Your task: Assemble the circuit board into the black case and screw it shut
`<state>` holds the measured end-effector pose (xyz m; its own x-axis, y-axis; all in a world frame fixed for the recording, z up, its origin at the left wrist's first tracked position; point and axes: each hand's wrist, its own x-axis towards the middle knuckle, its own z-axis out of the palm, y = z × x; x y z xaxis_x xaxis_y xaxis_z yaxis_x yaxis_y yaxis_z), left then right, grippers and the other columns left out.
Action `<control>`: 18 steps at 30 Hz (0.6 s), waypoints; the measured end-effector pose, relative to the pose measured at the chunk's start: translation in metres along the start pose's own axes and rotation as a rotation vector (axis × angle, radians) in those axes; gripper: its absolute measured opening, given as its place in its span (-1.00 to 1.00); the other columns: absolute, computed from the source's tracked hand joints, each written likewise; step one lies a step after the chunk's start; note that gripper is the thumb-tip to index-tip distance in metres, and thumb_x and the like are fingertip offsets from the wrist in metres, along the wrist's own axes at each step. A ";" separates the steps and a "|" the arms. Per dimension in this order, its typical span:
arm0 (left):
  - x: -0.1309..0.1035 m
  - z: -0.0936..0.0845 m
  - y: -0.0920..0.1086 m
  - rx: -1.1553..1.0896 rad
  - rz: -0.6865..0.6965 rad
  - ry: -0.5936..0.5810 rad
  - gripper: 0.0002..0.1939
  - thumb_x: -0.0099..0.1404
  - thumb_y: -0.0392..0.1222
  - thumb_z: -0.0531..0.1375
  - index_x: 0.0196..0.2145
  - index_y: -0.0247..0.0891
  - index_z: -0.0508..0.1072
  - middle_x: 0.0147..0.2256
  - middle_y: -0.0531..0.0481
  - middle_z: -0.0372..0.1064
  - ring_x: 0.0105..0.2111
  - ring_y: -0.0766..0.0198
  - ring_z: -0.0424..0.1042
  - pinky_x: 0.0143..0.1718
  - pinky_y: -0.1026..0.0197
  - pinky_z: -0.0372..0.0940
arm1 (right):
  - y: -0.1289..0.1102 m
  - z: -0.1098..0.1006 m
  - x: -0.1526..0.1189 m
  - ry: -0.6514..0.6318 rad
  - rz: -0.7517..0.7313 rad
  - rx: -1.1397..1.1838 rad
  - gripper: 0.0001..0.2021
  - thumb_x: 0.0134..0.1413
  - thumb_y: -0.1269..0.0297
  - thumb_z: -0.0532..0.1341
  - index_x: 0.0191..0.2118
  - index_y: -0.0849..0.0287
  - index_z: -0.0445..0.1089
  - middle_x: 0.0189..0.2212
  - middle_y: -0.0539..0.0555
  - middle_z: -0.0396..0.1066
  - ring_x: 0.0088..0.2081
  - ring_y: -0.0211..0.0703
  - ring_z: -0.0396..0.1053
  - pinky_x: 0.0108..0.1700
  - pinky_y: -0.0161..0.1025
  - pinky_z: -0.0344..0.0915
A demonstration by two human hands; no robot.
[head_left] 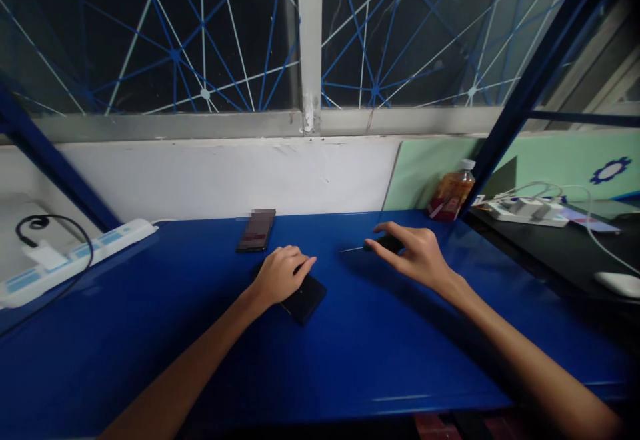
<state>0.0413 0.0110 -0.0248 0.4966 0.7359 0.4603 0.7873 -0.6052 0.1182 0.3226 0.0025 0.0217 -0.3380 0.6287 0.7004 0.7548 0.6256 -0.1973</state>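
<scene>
A flat black rectangular object lies at a slant on the blue table; its exact kind cannot be made out. My left hand rests over its upper left part, fingers curled onto it and hiding much of it. To the right, my right hand grips a screwdriver by its dark handle, just above the tabletop. Its thin metal shaft points left, toward the black object but apart from it. Behind my left hand lies a phone with its screen facing up.
A white power strip with a plugged-in black cable runs along the left side. At the back right stands a bottle beside a blue post. Another power strip and a white mouse lie on the black table at right.
</scene>
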 end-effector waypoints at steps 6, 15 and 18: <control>-0.003 0.002 0.010 0.207 -0.268 0.125 -0.57 0.41 0.01 -0.03 -0.29 -0.30 0.53 -0.37 -0.17 0.42 -0.29 0.06 0.38 -0.32 0.09 0.24 | 0.000 0.000 0.002 -0.002 0.069 0.058 -0.73 0.12 0.06 0.19 -0.26 0.16 0.45 -0.51 0.05 0.52 -0.56 -0.22 0.42 -0.51 -0.29 0.27; 0.000 -0.007 0.017 -0.281 -0.037 0.076 -0.74 0.29 -0.15 0.18 -0.07 -0.22 0.47 -0.18 -0.10 0.43 -0.18 0.13 0.40 -0.17 0.06 0.32 | -0.009 0.001 0.004 -0.031 0.284 0.402 -0.76 0.08 0.09 0.24 -0.31 0.18 0.40 -0.63 -0.02 0.41 -0.68 -0.28 0.34 -0.57 -0.31 0.28; 0.000 -0.003 0.021 -0.301 -0.059 0.069 -0.83 0.25 -0.20 0.23 -0.19 -0.21 0.53 -0.26 -0.05 0.46 -0.25 0.15 0.42 -0.21 0.07 0.32 | -0.013 0.002 0.003 -0.056 0.315 0.479 -0.77 0.08 0.10 0.25 -0.32 0.18 0.39 -0.66 -0.04 0.37 -0.70 -0.29 0.31 -0.60 -0.32 0.25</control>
<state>0.0565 -0.0032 -0.0196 0.4190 0.7562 0.5027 0.6655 -0.6323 0.3966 0.3106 -0.0030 0.0245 -0.1767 0.8339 0.5228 0.4893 0.5353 -0.6885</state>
